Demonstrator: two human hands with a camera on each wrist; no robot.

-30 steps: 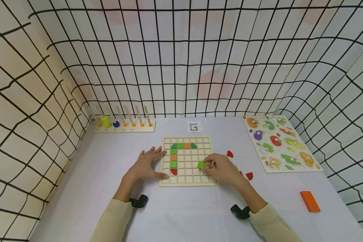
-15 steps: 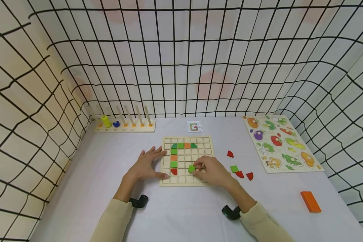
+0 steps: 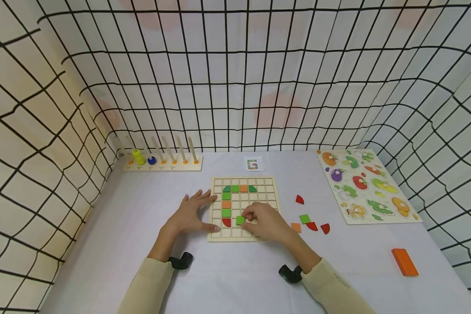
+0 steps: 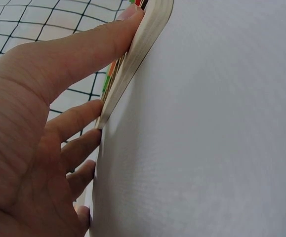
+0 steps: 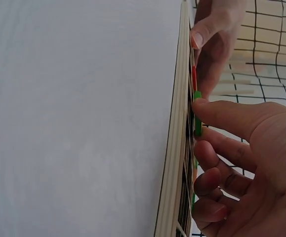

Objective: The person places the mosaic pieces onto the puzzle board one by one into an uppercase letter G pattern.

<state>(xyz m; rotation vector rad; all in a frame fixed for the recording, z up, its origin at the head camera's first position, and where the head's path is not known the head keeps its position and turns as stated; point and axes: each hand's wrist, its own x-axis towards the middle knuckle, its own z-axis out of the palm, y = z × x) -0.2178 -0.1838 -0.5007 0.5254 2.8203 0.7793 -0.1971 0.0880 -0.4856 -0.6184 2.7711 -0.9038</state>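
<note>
A wooden grid board lies mid-table, bearing a C-shaped run of green, orange and red tiles. Between thumb and fingers my right hand pinches a light green square tile, close over the board's lower cells, right of the red quarter-circle tile. The right wrist view shows that green tile at the thumb tip, near the board's surface. My left hand rests at the board's left edge, fingers spread. In the left wrist view its thumb and fingertips touch the board's side.
Right of the board lie red quarter-circle tiles, a green square and an orange square. Behind it is a pattern card. A peg stand, vegetable puzzle and orange block stand farther out; black netting surrounds the table.
My right hand has carried the green square tile leftward across the board, uncovering the loose tiles at the right. The left hand has stayed at the board's edge.
</note>
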